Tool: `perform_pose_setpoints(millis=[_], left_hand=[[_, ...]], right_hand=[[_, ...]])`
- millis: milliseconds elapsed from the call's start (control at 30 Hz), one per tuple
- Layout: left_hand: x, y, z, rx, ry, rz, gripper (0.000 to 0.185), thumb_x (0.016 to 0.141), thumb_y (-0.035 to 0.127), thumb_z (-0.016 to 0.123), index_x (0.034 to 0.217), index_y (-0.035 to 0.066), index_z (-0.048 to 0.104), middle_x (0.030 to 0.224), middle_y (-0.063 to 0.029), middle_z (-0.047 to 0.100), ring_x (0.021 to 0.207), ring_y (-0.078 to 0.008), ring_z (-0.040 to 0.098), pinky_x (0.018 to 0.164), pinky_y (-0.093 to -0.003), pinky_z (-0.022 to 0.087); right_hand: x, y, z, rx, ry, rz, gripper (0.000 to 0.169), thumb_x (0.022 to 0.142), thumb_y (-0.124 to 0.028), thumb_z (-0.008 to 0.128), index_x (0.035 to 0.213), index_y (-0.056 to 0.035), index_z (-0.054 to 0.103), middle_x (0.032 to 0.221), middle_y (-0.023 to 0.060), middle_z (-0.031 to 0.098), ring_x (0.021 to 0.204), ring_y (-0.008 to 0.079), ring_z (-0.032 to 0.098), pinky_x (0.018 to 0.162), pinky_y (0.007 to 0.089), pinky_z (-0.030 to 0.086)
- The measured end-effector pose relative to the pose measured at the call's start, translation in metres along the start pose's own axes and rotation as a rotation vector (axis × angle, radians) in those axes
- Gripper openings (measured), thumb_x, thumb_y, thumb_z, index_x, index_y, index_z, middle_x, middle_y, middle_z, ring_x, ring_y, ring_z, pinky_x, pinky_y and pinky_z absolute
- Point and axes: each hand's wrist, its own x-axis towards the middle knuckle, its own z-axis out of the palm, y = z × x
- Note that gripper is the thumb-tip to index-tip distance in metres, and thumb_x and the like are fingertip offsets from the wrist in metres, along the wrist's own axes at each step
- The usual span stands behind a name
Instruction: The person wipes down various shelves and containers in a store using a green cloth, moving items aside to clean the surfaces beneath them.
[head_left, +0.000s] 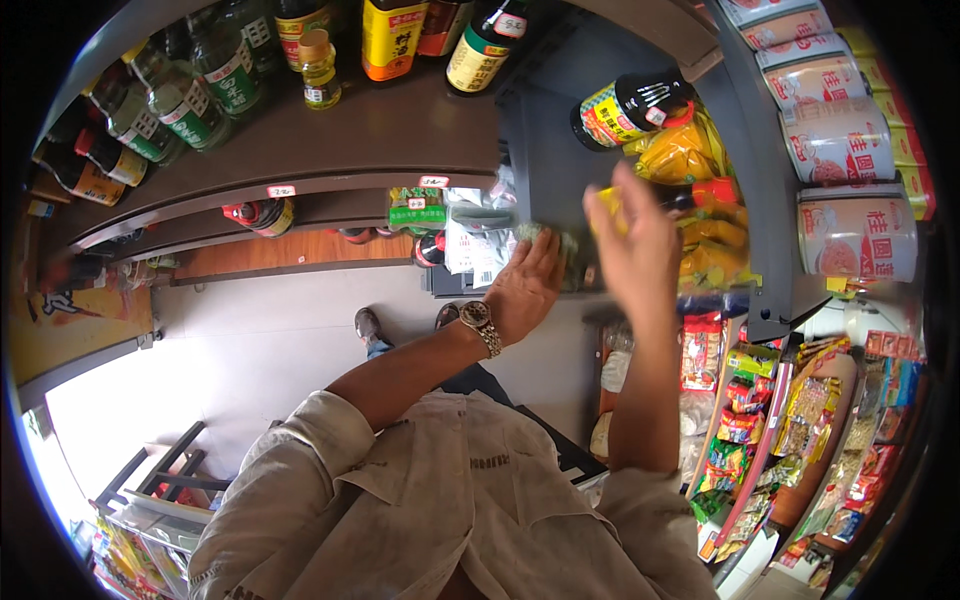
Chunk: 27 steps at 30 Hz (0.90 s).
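My left hand (527, 289), with a metal-band wristwatch, lies with its fingers over a greenish clear packet (534, 229) at the shelf's front; whether it grips the packet cannot be told. White packets (476, 244) stand just left of it. Blurred, my right hand (637, 240) is raised over the grey metal shelf (551, 142), a small yellow packet (609, 210) between thumb and fingers. Behind it lies a dark sauce bottle (619, 112) with a yellow label. Yellow bags (712, 244) and a red-capped bottle (712, 193) lie to its right.
A brown shelf (337, 146) at upper left holds glass bottles (184, 112) and sauce bottles. Labelled cans (859, 232) line the right-hand shelf. Snack packets (742, 405) fill curved racks at lower right. A dark-framed stand (172, 480) is at lower left.
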Motion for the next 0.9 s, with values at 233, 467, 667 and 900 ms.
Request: perform_pose_setpoints(millis=[233,467,667,900], left_hand=[[0.013,-0.015,-0.008,-0.189,0.017,0.111,0.043,0.084,0.004,0.061,0.127,-0.001,0.064,0.135,-0.0192,0.058,0.128,-0.0336,0.053,0.109,-0.0430,0.043],[-0.031,-0.014,-0.055,-0.717,-0.044,-0.206,0.038,0.090,0.004,0.062,0.127,0.001,0.060,0.111,-0.0236,0.065,0.105,-0.0412,0.060,0.092,-0.0468,0.049],[-0.055,0.009,-0.092,-0.917,-0.351,-0.349,0.024,0.096,0.011,0.064,0.116,-0.002,0.061,0.093,-0.0235,0.066,0.085,-0.0429,0.065,0.076,-0.0447,0.051],[-0.068,0.014,-0.074,-1.032,-0.434,-0.263,0.052,0.093,0.004,0.065,0.143,0.001,0.048,0.108,-0.0121,0.067,0.091,-0.0163,0.064,0.080,-0.0314,0.052]], right_hand=[[-0.163,0.088,0.004,0.286,-0.107,0.196,0.033,0.094,-0.012,0.070,0.122,0.0043,0.066,0.107,0.0210,0.075,0.095,0.0256,0.076,0.083,0.0325,0.059],[-0.173,0.084,0.017,0.356,-0.068,0.339,0.029,0.097,-0.008,0.067,0.124,0.0034,0.065,0.107,0.0134,0.075,0.095,0.0176,0.072,0.084,0.0294,0.057],[-0.172,0.086,0.044,0.736,-0.241,0.306,0.064,0.095,-0.025,0.073,0.147,-0.0001,0.046,0.139,0.0173,0.060,0.122,0.0223,0.061,0.097,0.0333,0.052],[-0.184,0.065,0.063,1.154,-0.330,0.410,0.060,0.097,-0.025,0.073,0.145,-0.0021,0.046,0.118,0.0066,0.063,0.106,0.0142,0.061,0.091,0.0306,0.053]])
